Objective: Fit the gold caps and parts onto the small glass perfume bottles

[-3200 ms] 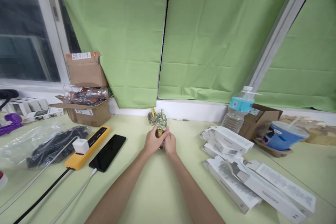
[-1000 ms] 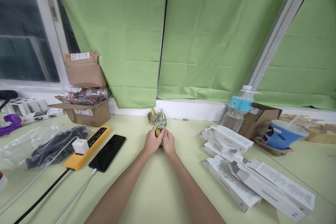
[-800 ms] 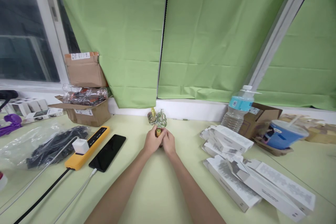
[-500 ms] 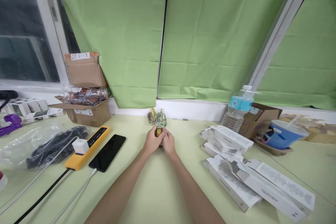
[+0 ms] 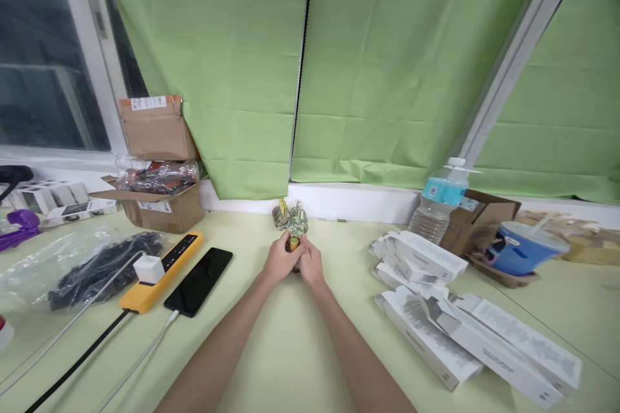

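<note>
My left hand point(image 5: 278, 259) and my right hand point(image 5: 311, 263) meet low over the table in front of me. Both are closed around a small brown object with a gold top point(image 5: 293, 244). Fingers cover most of its sides, so its exact kind is hidden. Its dark lower part shows slightly between my hands. Just beyond it stand two small shiny pieces, a brownish one with yellow on top point(image 5: 280, 215) and a greenish one with a pale top point(image 5: 298, 219). They are too small to identify.
To the left are a black phone point(image 5: 198, 282), a yellow power strip point(image 5: 162, 274), a plastic bag point(image 5: 101, 268) and an open cardboard box point(image 5: 167, 213). White boxes point(image 5: 475, 329), a water bottle point(image 5: 436, 206) and a blue cup point(image 5: 523, 251) stand right. Green blinds point(image 5: 387, 64) hang behind.
My fingers have shifted slightly around the small brown object, and a little more of its gold top shows. Everything else looks the same.
</note>
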`<state>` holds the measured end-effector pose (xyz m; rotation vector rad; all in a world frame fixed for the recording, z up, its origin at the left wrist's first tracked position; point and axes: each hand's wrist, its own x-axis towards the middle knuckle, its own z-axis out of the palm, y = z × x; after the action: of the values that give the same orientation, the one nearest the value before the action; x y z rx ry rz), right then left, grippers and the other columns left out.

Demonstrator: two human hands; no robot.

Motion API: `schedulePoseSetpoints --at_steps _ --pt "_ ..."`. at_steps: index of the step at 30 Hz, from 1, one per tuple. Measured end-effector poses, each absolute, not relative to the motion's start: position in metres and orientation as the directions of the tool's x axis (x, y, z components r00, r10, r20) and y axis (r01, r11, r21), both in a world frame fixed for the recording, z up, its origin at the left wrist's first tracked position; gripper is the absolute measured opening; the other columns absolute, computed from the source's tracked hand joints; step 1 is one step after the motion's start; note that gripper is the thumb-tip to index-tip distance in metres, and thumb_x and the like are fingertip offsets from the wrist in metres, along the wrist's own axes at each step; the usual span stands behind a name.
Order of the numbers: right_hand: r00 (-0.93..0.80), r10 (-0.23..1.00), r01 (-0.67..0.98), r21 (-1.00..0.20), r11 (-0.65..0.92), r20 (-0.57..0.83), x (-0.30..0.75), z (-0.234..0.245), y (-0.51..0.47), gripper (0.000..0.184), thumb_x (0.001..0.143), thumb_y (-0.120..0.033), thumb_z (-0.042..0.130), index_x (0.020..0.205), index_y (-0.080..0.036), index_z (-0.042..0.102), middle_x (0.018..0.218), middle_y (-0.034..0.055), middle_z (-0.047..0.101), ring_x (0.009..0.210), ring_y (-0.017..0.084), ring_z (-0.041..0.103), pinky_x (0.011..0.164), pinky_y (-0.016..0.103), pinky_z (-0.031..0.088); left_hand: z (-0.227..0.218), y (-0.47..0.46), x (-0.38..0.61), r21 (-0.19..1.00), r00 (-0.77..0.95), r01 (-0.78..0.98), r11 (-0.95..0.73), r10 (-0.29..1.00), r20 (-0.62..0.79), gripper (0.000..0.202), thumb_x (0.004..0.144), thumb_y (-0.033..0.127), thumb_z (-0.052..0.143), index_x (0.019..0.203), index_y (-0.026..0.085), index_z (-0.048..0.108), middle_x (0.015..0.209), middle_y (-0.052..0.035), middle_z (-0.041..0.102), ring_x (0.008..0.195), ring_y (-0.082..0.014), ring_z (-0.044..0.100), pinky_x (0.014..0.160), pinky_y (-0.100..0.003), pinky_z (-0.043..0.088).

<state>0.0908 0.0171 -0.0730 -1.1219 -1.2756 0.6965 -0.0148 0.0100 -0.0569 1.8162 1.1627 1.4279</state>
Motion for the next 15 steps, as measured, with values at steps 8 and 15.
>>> schedulePoseSetpoints --at_steps 8,15 --pt "0.187 0.919 0.194 -0.930 0.311 0.347 0.0913 -0.0761 0.0184 0.066 0.083 -0.076 0.037 0.065 -0.017 0.061 0.061 0.0056 0.064 0.058 0.018 0.054 0.053 0.027 0.041 -0.0587 0.0089 -0.0158 0.771 -0.001 0.431 -0.469 0.854 0.520 0.029 0.079 0.048 0.063 0.073 0.022 0.050 0.065 0.0020 0.057 0.059 -0.0135 0.047 0.059 -0.024 0.033" --pt "0.179 0.916 0.224 -0.921 0.318 0.360 0.0926 -0.0765 0.0199 0.066 0.084 -0.076 0.037 0.064 -0.017 0.059 0.062 0.0063 0.065 0.058 0.018 0.054 0.052 0.027 0.039 -0.0570 0.0059 -0.0142 0.756 -0.035 0.469 -0.457 0.846 0.533 0.032 0.080 0.052 0.062 0.071 0.023 0.051 0.062 0.0011 0.056 0.057 -0.0149 0.047 0.059 -0.025 0.031"
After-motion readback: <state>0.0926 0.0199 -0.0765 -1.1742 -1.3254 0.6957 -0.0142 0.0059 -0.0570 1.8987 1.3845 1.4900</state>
